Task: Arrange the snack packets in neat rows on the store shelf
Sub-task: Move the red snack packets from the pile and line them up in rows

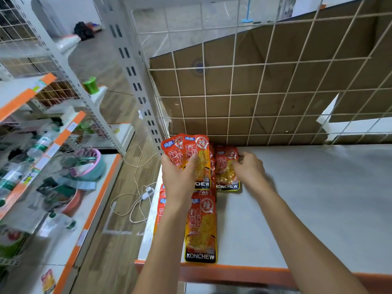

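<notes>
Red and orange KONCHEW snack packets lie at the left end of a white shelf [307, 204]. My left hand [180, 179] grips a small fan of packets [191, 153] and holds it above the shelf's left back corner. My right hand [249, 168] has its fingers curled on the right edge of a packet [226, 168] that lies flat against the back of the shelf. Another packet [201, 230] lies flat near the shelf's orange front edge, and more packets [161, 211] lie partly hidden under my left forearm.
A white wire grid [265, 92] backs the shelf, with brown cardboard [297, 60] behind it. A slotted upright post [131, 66] stands at the left. A neighbouring rack [70, 132] with bottles and basins stands further left. White cables [135, 187] lie on the wooden floor between.
</notes>
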